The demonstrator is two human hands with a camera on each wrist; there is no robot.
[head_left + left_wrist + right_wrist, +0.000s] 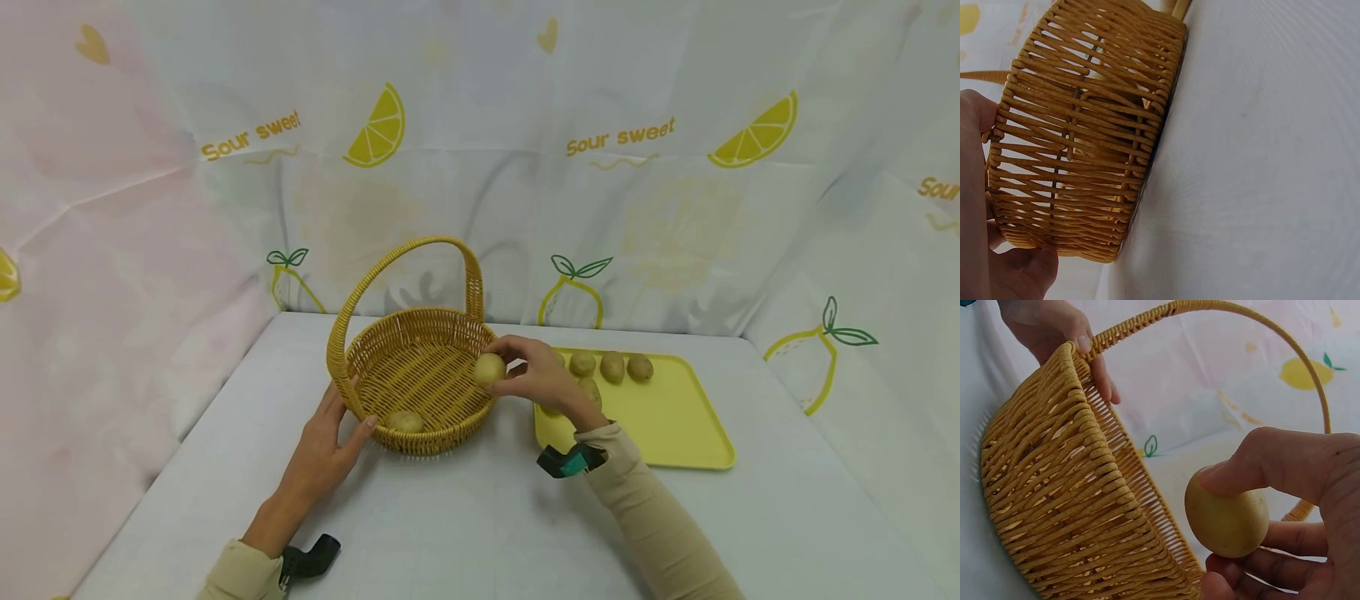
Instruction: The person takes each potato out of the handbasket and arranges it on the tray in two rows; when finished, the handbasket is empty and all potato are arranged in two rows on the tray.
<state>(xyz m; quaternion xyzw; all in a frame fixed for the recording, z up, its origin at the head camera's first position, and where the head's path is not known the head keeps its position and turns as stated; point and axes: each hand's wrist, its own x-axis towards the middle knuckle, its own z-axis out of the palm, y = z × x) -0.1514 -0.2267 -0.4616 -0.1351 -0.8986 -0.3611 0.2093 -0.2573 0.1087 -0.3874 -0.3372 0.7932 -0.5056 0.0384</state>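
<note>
A woven wicker basket point(427, 440) with a tall arched handle stands on the table. My left hand point(321, 448) grips its left rim by the foot of the handle; in the right wrist view the thumb lies on the rim and the fingers reach inside. One potato point(405, 422) lies in the basket near the front left wall. Between thumb and fingers my right hand point(542, 377) pinches another potato point(1225, 512), held at the basket's right rim. Several potatoes point(612, 367) sit on a yellow tray point(667, 429) to the right, partly hidden behind the right hand and wrist.
The white table point(450, 533) reaches out to a printed cloth backdrop point(480, 192) at the back and sides. The basket's handle point(408, 246) arches high above its left and back rim. A black wrist device point(311, 557) sits on the left cuff.
</note>
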